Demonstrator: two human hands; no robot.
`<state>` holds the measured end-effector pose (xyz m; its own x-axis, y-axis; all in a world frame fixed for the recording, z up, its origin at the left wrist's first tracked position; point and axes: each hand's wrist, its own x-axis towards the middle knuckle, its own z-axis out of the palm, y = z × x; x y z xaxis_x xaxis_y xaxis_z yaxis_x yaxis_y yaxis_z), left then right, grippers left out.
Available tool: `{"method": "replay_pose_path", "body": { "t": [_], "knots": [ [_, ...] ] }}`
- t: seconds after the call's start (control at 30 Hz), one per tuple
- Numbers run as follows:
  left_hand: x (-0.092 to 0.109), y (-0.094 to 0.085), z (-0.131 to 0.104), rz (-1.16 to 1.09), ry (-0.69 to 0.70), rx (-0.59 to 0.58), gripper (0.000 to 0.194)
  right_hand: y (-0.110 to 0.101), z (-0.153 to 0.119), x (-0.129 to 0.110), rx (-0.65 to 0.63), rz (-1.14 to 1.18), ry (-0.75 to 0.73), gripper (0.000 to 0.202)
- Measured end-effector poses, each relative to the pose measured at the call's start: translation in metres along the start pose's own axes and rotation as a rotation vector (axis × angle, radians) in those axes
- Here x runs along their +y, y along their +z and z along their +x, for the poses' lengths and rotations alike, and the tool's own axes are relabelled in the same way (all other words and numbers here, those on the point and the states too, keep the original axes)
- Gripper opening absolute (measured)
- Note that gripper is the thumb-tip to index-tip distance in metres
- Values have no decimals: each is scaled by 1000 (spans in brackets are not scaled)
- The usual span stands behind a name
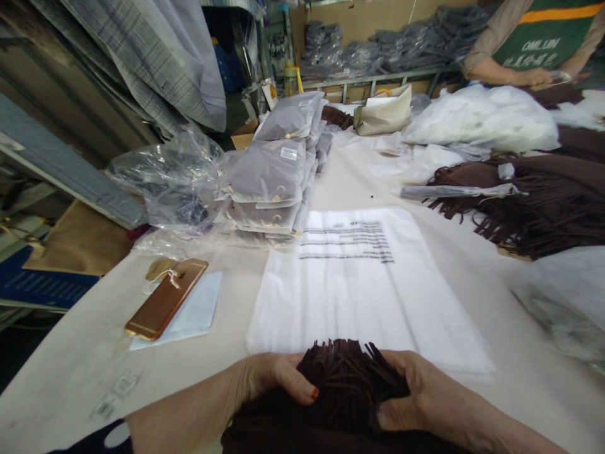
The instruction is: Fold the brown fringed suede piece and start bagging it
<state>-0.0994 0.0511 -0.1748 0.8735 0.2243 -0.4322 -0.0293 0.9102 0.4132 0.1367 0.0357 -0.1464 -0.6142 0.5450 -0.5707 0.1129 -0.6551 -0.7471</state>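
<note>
presently: two hands, left hand (pixel 280 376) and right hand (pixel 418 392), both curled, thumbs pinching one dark fringed cloth (pixel 343 384) from either side, toward the near edge of the tabletop (pixel 240 287). one printed white plastic stack (pixel 354 296) lies just beyond; one phone (pixel 165 302), nearer the left edge, overlaps one pale sheet (pixel 201 312). bare strips flank the stack.

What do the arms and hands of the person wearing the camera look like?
They are human and ungloved. The left hand has a red-orange thumbnail; above its bare wrist comes a dark sleeve showing one large white dot. The right hand and its forearm are bare as far as they show, with no sleeve in view.
</note>
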Motion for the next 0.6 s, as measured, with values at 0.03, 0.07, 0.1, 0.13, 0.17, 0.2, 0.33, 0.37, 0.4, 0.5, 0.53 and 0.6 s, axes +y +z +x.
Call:
{"method": "replay_pose_path", "body": {
  "t": [0.03, 0.07, 0.1, 0.13, 0.17, 0.2, 0.33, 0.37, 0.4, 0.5, 0.53, 0.6],
  "knots": [
    [1, 0, 0, -6, 3, -4, 60, 1, -1, -3, -13, 6, 20, 53],
    [1, 0, -1, -10, 3, -6, 60, 2, -2, -6, -31, 25, 36, 54],
    [1, 0, -1, -12, 1, -7, 60, 2, -4, -9, -51, 56, 45, 55],
    [2, -1, -1, -10, -5, -9, 59, 3, -6, -12, -74, 92, 47, 56],
    [1, -1, -2, -7, -10, -9, 59, 4, -7, -14, -94, 123, 46, 57],
    [1, -1, -2, -5, -16, -9, 58, 4, -9, -15, -105, 141, 43, 57],
    [-2, -3, -1, -21, 10, 8, 58, 9, -6, -7, -13, 60, 20, 61],
    [-3, -3, -1, -26, 16, 7, 58, 10, -3, -3, 35, 18, 12, 58],
    [-3, -3, -1, -30, 19, 3, 57, 12, -1, 0, 81, -20, -2, 54],
    [-4, -2, 0, -40, 27, -10, 60, 13, 4, 7, 196, -50, -36, 40],
    [-4, -2, 0, -41, 33, -8, 62, 13, 3, 8, 225, -26, -38, 42],
    [-5, -2, 0, -30, 34, 1, 63, 10, 0, 9, 276, 40, -5, 49]
  ]
}}
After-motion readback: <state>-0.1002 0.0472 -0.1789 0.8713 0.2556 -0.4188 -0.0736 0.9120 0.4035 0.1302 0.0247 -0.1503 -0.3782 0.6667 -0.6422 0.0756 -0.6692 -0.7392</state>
